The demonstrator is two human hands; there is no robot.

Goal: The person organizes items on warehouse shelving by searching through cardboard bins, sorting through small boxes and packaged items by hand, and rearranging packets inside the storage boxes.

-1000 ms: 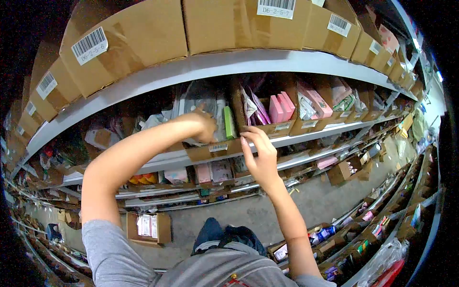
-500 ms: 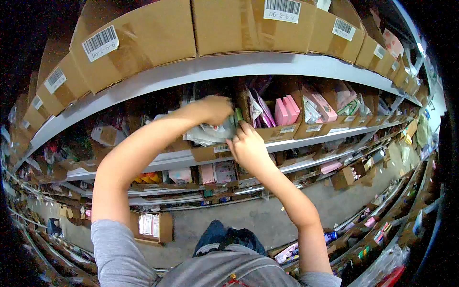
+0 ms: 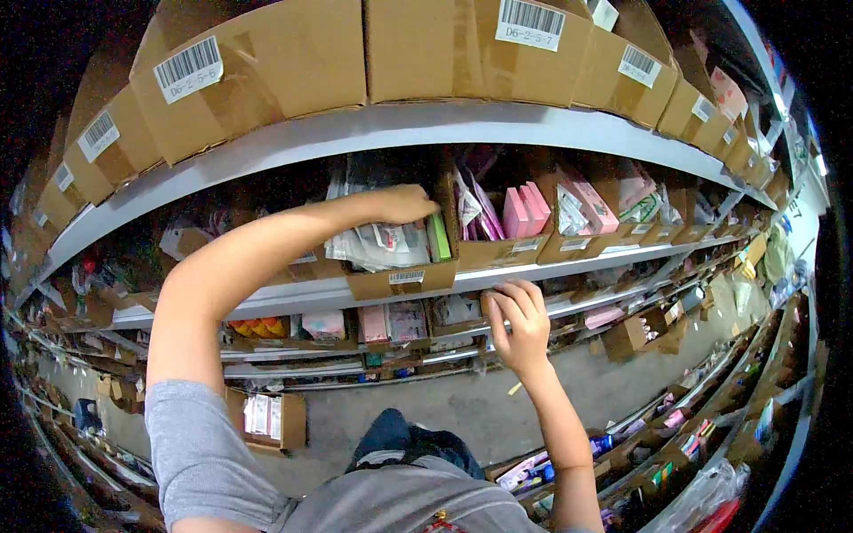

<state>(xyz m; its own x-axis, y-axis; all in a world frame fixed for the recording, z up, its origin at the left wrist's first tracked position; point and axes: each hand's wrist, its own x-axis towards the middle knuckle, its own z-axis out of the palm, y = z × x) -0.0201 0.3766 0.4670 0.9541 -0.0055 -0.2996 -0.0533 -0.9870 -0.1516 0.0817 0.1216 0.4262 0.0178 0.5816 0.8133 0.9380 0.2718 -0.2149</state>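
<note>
My left hand (image 3: 410,204) reaches into an open cardboard bin (image 3: 369,286) on the middle shelf. Its fingers are curled down close to the top of a slim green box (image 3: 439,236), which stands against the bin's right wall. What the fingers hold, if anything, is hidden. Clear plastic packets (image 3: 384,247) fill the left of that bin, under my wrist. My right hand (image 3: 521,325) hangs in front of the shelf edge, below and right of the bin. Its fingers are loosely bent with the thumb apart, and nothing shows in it.
Labelled cardboard boxes (image 3: 471,53) line the shelf above, over a grey metal beam (image 3: 498,124). Right of my bin are pink boxes (image 3: 526,210) and purple packets (image 3: 480,209). A carton (image 3: 291,422) with white packs sits on the floor (image 3: 355,417) behind me.
My right hand has drawn away from the bin, down and to the right. The green box shows more fully. My left hand stays at the bin, slightly lower over the packets.
</note>
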